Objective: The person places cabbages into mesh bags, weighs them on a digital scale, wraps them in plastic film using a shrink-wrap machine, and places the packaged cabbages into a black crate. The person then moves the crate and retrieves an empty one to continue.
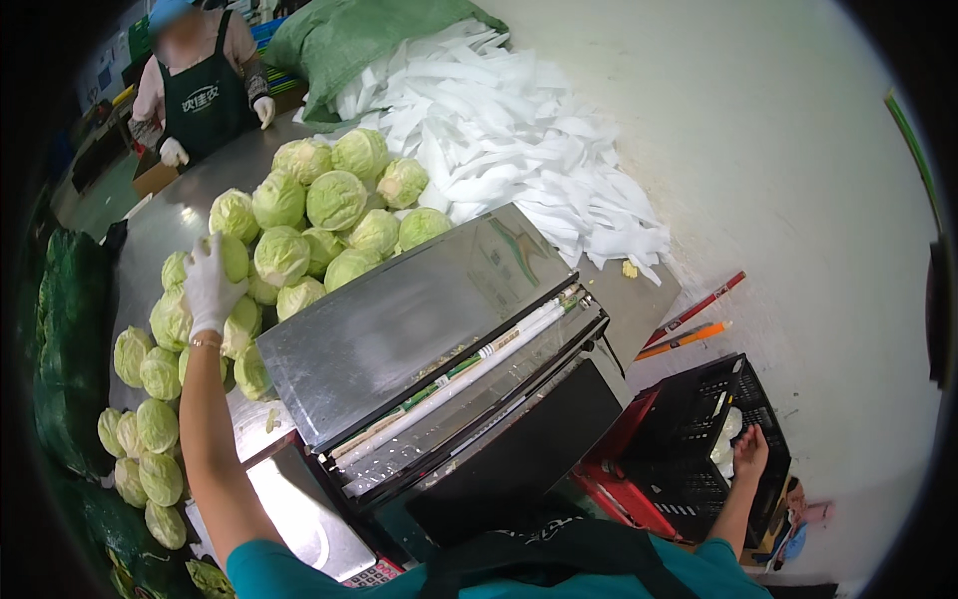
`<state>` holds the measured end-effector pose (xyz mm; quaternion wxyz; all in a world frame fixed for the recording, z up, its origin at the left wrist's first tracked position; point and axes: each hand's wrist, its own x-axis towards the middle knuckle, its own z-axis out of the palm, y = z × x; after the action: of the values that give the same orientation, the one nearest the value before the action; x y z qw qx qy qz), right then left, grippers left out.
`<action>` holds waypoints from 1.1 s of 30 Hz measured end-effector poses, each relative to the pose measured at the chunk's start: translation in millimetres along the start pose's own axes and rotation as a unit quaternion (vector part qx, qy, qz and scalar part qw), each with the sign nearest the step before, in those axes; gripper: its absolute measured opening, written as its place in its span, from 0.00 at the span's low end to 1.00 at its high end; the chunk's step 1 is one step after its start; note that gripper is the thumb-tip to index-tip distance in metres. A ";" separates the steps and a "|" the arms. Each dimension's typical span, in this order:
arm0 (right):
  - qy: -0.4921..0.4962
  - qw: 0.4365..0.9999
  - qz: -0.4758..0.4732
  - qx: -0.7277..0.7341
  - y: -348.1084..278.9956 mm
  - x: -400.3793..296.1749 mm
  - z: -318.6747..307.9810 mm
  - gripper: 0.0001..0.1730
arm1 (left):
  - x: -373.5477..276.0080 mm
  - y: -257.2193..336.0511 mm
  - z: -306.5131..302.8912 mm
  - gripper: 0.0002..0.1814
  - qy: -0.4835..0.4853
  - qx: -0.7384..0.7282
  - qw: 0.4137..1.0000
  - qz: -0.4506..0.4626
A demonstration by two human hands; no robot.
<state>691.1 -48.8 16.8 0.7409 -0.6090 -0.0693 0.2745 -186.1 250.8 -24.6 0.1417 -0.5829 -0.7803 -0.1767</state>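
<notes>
My left hand (210, 288), in a white glove, reaches over the heap of green cabbages (281, 256) on a metal table. Its fingers rest on a round cabbage (233, 258); whether they grip it cannot be told. Low at the right, my bare right hand (749, 451) is over a black plastic crate (677, 442), its fingers partly spread beside whitish wrapped produce (726, 442). Nothing shows clearly in its palm. Between my arms stands a wrapping machine with a steel top (419, 322) and a roll of clear film (456, 397).
White foam strips (509, 135) spill from a green sack (374, 45) behind the machine. A co-worker (202, 90) in a dark apron stands across the table. A scale (299, 509) sits beside my left arm. Green sacks (71, 352) line the left; red and orange rods (685, 341) lean by the wall.
</notes>
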 end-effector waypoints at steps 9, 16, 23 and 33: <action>-0.331 0.909 -0.026 -0.251 120.8 46.6 230.6 0.13 | -123.4 -1.8 -85.6 0.42 0.210 -0.424 0.868 -0.148; -0.278 0.610 -0.604 -0.431 178.0 124.7 396.6 0.10 | -320.8 23.0 -152.0 0.53 0.172 -0.045 0.977 -0.119; -0.341 0.422 -0.643 -0.540 195.9 144.5 440.5 0.22 | -389.5 19.3 -149.9 0.39 0.181 -0.119 0.945 -0.243; -0.501 0.773 -0.285 -0.266 69.4 30.1 428.7 0.20 | -389.0 -35.2 -172.9 0.36 0.104 -0.260 0.866 -0.415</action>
<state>506.6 344.0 51.1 0.4537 -0.5107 -0.6714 0.2874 -108.4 -168.9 -39.5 -0.0210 -0.1991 -0.8567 -0.4753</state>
